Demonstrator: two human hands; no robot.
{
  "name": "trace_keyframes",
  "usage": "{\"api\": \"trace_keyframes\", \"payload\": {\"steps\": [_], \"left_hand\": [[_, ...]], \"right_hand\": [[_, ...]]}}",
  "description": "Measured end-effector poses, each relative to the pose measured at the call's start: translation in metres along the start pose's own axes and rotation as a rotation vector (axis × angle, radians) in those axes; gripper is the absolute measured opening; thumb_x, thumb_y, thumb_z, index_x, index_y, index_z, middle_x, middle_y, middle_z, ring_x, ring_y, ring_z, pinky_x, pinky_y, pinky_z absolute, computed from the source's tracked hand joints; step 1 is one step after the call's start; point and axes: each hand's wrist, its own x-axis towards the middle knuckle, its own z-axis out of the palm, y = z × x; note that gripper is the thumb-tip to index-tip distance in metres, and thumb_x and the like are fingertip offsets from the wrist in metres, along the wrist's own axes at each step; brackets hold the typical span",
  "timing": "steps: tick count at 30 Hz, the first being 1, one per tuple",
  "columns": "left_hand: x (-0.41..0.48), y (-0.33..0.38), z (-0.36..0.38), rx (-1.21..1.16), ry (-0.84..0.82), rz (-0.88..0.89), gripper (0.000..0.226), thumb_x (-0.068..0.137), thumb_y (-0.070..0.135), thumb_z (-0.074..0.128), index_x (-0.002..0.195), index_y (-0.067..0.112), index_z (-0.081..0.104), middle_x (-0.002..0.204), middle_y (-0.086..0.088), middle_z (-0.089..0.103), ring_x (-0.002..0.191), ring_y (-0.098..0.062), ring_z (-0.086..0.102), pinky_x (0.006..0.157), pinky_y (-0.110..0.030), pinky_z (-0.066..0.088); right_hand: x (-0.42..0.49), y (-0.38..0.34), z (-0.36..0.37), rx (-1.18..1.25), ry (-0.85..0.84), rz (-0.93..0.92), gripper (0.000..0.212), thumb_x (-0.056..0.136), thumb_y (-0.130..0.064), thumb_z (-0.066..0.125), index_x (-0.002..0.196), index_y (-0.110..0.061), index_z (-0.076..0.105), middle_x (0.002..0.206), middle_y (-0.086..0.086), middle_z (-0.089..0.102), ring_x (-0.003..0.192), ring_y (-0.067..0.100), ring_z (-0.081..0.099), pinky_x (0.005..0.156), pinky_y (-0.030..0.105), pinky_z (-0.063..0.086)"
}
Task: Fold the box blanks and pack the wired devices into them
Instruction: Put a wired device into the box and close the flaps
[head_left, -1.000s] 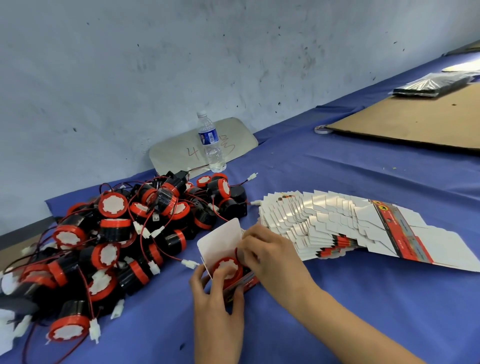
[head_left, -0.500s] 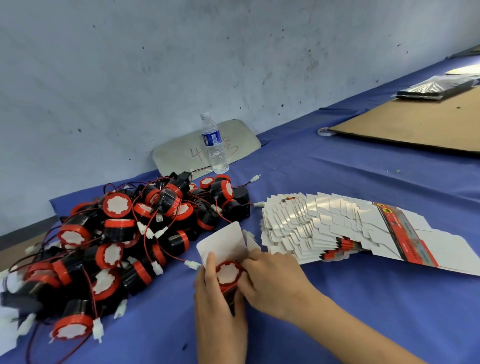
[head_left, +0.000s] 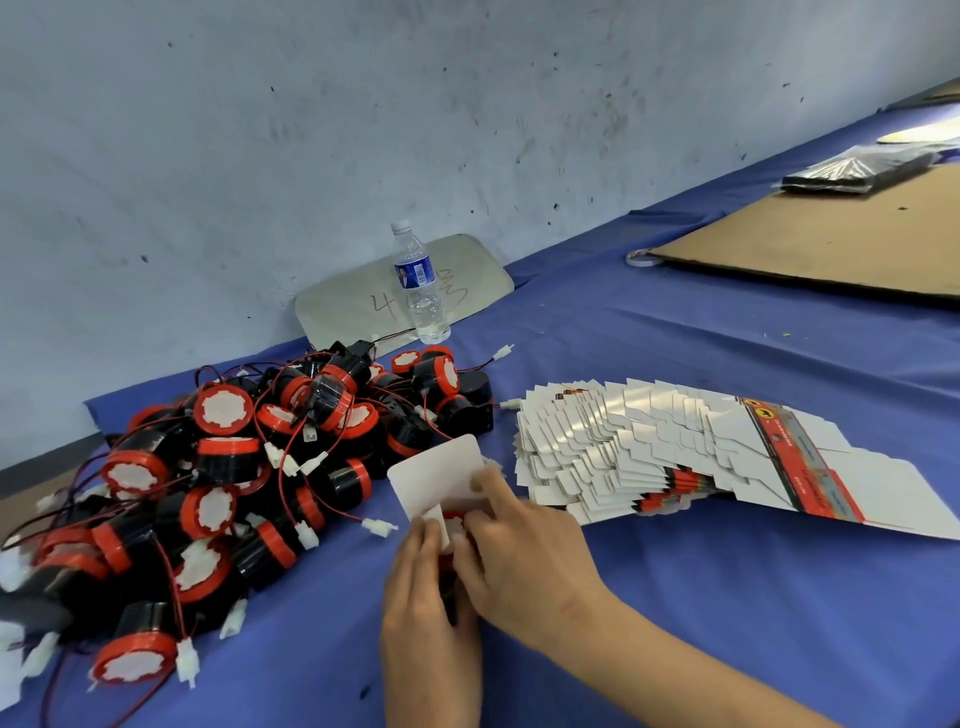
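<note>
In the head view, the left hand (head_left: 427, 597) and the right hand (head_left: 511, 545) both have their fingers curled around the small box (head_left: 441, 480), between the pile of wired devices (head_left: 234, 467) and the fanned box blanks (head_left: 649, 447). Its white flap stands up above the fingertips.

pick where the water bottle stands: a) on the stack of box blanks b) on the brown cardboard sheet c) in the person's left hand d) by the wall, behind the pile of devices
d: the water bottle stands upright by the wall, behind the pile of devices, apart from the stack of box blanks.
</note>
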Motion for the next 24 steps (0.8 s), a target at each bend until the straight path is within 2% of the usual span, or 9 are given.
{"api": "trace_keyframes", "payload": {"steps": [1, 3, 4, 6, 10, 13, 17, 22, 24], "left_hand": [[0.001, 0.0, 0.0, 0.018, -0.016, 0.012, 0.067, 0.065, -0.019, 0.076, 0.127, -0.003, 0.057, 0.132, -0.019, 0.057, 0.125, -0.037, 0.052, 0.101, -0.042, 0.039], [0.002, 0.001, 0.001, 0.066, -0.025, 0.055, 0.067, 0.056, -0.022, 0.08, 0.119, -0.01, 0.061, 0.123, -0.025, 0.061, 0.116, -0.044, 0.057, 0.096, -0.057, 0.041], [0.002, 0.001, 0.002, 0.095, -0.01, 0.084, 0.066, 0.052, -0.023, 0.082, 0.114, -0.013, 0.062, 0.118, -0.028, 0.063, 0.109, -0.048, 0.059, 0.091, -0.065, 0.041], [0.004, 0.001, 0.004, 0.143, 0.021, 0.137, 0.065, 0.047, -0.023, 0.083, 0.108, -0.016, 0.064, 0.111, -0.03, 0.065, 0.102, -0.051, 0.062, 0.085, -0.069, 0.042], [0.004, 0.001, 0.003, 0.184, 0.043, 0.169, 0.066, 0.045, -0.021, 0.086, 0.107, -0.014, 0.066, 0.109, -0.028, 0.067, 0.099, -0.049, 0.063, 0.078, -0.063, 0.048], [0.005, 0.0, 0.003, 0.199, 0.053, 0.179, 0.065, 0.045, -0.02, 0.086, 0.107, -0.014, 0.066, 0.108, -0.027, 0.067, 0.096, -0.048, 0.064, 0.075, -0.062, 0.05], [0.005, 0.002, 0.002, 0.188, 0.057, 0.177, 0.062, 0.049, -0.021, 0.084, 0.108, -0.011, 0.067, 0.11, -0.024, 0.067, 0.096, -0.047, 0.064, 0.075, -0.059, 0.053], [0.005, 0.002, 0.002, 0.191, 0.053, 0.19, 0.06, 0.05, -0.021, 0.084, 0.107, -0.006, 0.07, 0.106, -0.021, 0.067, 0.094, -0.043, 0.064, 0.075, -0.053, 0.055], [0.004, 0.001, 0.002, 0.244, 0.019, 0.192, 0.066, 0.046, -0.016, 0.087, 0.108, -0.006, 0.069, 0.105, -0.021, 0.066, 0.092, -0.044, 0.065, 0.075, -0.053, 0.056]], "right_hand": [[-0.002, 0.0, 0.0, 0.045, 0.01, 0.006, 0.02, 0.081, -0.033, 0.064, 0.065, -0.022, 0.068, 0.118, -0.006, 0.063, 0.079, 0.016, 0.065, 0.049, 0.025, 0.039], [0.0, 0.004, 0.001, 0.103, -0.042, 0.005, 0.035, 0.095, -0.037, 0.043, 0.083, -0.022, 0.072, 0.15, -0.015, 0.032, 0.115, 0.015, 0.048, 0.075, 0.03, 0.04], [0.001, 0.007, 0.001, 0.114, -0.08, 0.007, 0.041, 0.099, -0.039, 0.035, 0.094, -0.023, 0.072, 0.155, -0.022, 0.014, 0.122, 0.013, 0.038, 0.085, 0.03, 0.035], [0.002, 0.009, 0.003, 0.096, -0.126, 0.011, 0.044, 0.1, -0.041, 0.028, 0.109, -0.028, 0.069, 0.155, -0.029, -0.002, 0.124, 0.012, 0.03, 0.094, 0.029, 0.027], [0.001, 0.008, 0.005, 0.105, -0.159, 0.068, 0.041, 0.101, -0.04, 0.028, 0.121, -0.034, 0.063, 0.154, -0.024, 0.008, 0.126, 0.012, 0.029, 0.098, 0.028, 0.027], [0.001, 0.01, 0.005, 0.164, -0.135, 0.097, 0.038, 0.1, -0.036, 0.033, 0.103, -0.027, 0.069, 0.147, -0.021, 0.017, 0.122, 0.011, 0.032, 0.089, 0.024, 0.034], [-0.001, 0.013, 0.007, 0.132, -0.158, 0.084, 0.042, 0.1, -0.037, 0.033, 0.09, -0.018, 0.069, 0.153, -0.027, -0.002, 0.119, 0.01, 0.032, 0.076, 0.024, 0.037], [0.0, 0.014, 0.009, 0.08, -0.207, 0.071, 0.052, 0.102, -0.045, 0.026, 0.105, -0.02, 0.072, 0.154, -0.023, 0.0, 0.127, 0.012, 0.027, 0.098, 0.028, 0.035], [0.001, 0.011, 0.01, 0.091, -0.21, 0.07, 0.053, 0.103, -0.044, 0.024, 0.108, -0.02, 0.071, 0.154, -0.022, 0.002, 0.128, 0.013, 0.026, 0.099, 0.028, 0.035]]}}
